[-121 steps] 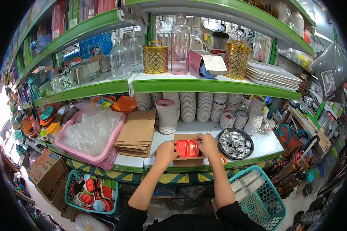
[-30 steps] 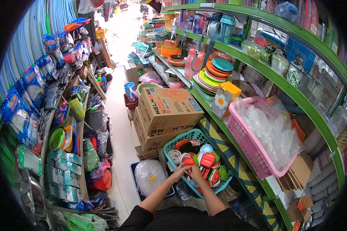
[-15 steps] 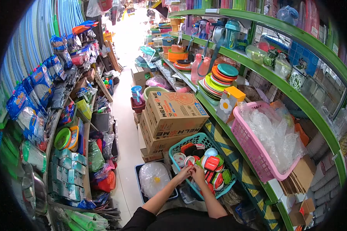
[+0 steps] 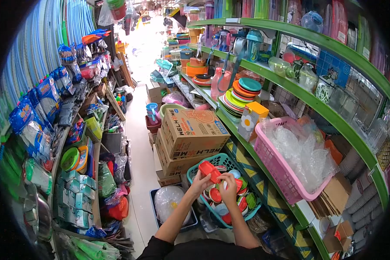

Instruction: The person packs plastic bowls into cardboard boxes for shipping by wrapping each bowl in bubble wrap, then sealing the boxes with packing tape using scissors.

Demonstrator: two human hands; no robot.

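My left hand (image 4: 198, 184) grips a red plastic piece (image 4: 209, 171) that is raised above the teal basket (image 4: 199, 167). Close beside it, my right hand (image 4: 228, 185) is closed on another red piece (image 4: 237, 183) over the basket's middle. The two hands nearly meet. Below them the basket holds several small containers and lids in red, green, white and pale blue, partly hidden by my hands.
Stacked cardboard boxes (image 4: 195, 134) stand behind the basket. A blue bin (image 4: 155, 207) with a plastic-wrapped item is to its left. On the right, a green shelf holds a pink basket (image 4: 277, 167) and stacked plates (image 4: 242, 96). Packed goods line the left side.
My hands have come up from the basket's contents, and a red piece now shows in each. They have moved slightly apart. The view has shifted a little.
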